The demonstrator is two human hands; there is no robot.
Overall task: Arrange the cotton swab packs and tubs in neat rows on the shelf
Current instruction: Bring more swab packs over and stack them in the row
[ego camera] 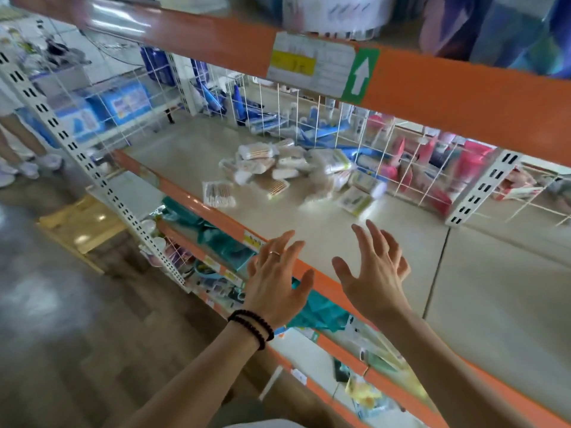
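Note:
A loose heap of cotton swab packs (278, 168) lies jumbled in the middle of the beige shelf (333, 236), near the white wire back grid. One flat pack (218, 193) sits apart near the orange front edge, and a green-and-white pack (355, 200) lies at the heap's right. My left hand (278, 285), with a ring and dark bead bracelets, hovers over the shelf's front edge, fingers spread and empty. My right hand (375, 273) is raised beside it above the shelf, fingers spread, holding nothing. Both hands are well short of the heap. The picture is blurred.
An orange upper shelf beam (432, 88) with a price label runs overhead. White perforated uprights (482, 189) frame the bay. Teal and mixed goods (222, 242) fill the lower shelves. Behind the wire grid (309, 118) lie blue and pink products. A person's legs (18, 143) stand at far left.

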